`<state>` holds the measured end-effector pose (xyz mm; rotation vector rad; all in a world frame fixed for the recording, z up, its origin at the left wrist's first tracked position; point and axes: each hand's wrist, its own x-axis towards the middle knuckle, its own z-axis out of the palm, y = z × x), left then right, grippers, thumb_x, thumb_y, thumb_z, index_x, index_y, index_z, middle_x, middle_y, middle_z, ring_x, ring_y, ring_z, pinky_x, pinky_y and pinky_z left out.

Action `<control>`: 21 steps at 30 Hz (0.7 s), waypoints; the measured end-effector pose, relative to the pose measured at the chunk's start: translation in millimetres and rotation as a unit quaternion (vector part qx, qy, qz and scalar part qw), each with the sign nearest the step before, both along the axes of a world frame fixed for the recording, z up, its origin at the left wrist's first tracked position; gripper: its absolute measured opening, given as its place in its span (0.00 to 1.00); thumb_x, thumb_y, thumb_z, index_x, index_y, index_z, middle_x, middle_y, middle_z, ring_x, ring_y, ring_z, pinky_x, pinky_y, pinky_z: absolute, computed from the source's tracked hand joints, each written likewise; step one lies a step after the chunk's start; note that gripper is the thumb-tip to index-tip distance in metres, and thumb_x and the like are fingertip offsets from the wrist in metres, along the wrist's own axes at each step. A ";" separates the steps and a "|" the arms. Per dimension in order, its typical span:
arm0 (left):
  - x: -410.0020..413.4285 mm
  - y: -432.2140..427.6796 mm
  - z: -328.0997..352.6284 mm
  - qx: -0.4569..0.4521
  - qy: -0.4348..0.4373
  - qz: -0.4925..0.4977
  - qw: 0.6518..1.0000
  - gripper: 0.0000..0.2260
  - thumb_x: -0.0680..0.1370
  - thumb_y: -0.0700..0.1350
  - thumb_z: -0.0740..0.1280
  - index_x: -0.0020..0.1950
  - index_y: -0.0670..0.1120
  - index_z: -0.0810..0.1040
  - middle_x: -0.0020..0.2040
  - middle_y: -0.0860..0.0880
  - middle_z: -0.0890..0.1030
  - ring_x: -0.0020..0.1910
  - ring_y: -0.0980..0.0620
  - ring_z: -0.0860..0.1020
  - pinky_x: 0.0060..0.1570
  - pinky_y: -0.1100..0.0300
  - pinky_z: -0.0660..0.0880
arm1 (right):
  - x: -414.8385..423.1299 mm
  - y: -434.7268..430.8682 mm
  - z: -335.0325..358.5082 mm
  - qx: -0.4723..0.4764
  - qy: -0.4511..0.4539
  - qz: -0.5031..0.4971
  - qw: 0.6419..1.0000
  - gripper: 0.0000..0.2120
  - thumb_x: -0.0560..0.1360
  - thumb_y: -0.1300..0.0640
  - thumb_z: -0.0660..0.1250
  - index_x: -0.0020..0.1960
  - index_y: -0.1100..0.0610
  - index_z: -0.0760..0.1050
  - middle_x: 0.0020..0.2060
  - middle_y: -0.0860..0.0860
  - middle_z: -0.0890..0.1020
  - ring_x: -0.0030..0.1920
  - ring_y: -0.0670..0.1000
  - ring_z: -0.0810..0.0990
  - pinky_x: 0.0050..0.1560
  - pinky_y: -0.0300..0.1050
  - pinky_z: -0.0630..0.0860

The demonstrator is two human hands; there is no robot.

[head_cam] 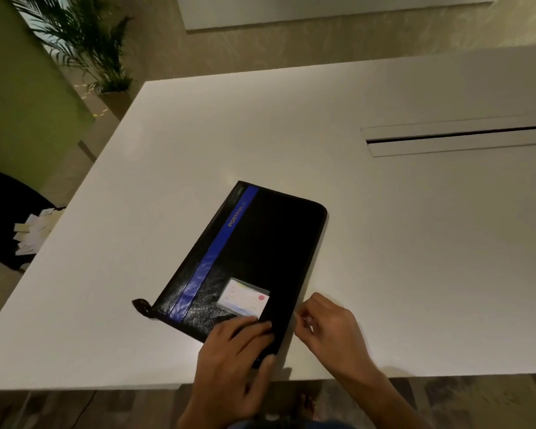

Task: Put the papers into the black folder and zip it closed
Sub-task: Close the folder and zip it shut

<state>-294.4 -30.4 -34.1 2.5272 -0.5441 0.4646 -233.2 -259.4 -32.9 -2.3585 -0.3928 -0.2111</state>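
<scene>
The black folder (260, 252) lies closed and flat on the white table (384, 243), turned diagonally. It has a blue stripe with the word PORTFOLIO and a small label card (243, 297) near its lower end. My left hand (235, 354) presses on the folder's near corner, fingers spread over the cover. My right hand (328, 329) is just right of the folder's near edge, thumb and fingers pinched on something small at the zip line; the zip pull itself is too small to make out. No papers are visible on the table.
A cable slot (458, 139) is cut into the table at the far right. A black chair (10, 218) with loose paper slips stands off the left edge. A potted palm (84, 44) stands at the far left. The table's near edge runs just below my hands.
</scene>
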 end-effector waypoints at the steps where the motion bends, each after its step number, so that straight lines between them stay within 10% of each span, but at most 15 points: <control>1: 7.4 -11.2 5.5 0.000 0.009 0.032 0.999 0.15 0.83 0.55 0.67 0.65 0.52 0.86 0.69 0.58 0.83 0.70 0.55 0.77 0.64 0.48 0.78 | 0.5 0.7 -0.9 0.001 0.003 -0.001 1.000 0.06 0.76 0.57 0.81 0.45 0.57 0.85 0.39 0.51 0.85 0.35 0.49 0.82 0.40 0.38 0.79; 8: 59.2 -49.3 22.9 0.087 0.125 0.061 0.986 0.29 0.81 0.60 0.65 0.79 0.50 0.76 0.85 0.50 0.69 0.85 0.46 0.63 0.81 0.42 0.66 | 4.1 -3.1 -1.0 -0.006 0.003 0.000 1.000 0.03 0.77 0.60 0.80 0.48 0.56 0.86 0.40 0.49 0.86 0.37 0.47 0.82 0.40 0.41 0.83; 21: 61.7 -55.0 -1.3 0.124 0.062 0.068 0.988 0.25 0.82 0.55 0.64 0.74 0.45 0.82 0.78 0.46 0.78 0.80 0.43 0.73 0.75 0.40 0.75 | 21.9 -7.6 -6.8 -0.083 -0.075 -0.036 0.993 0.06 0.74 0.58 0.83 0.44 0.54 0.86 0.38 0.48 0.85 0.31 0.48 0.82 0.35 0.34 0.74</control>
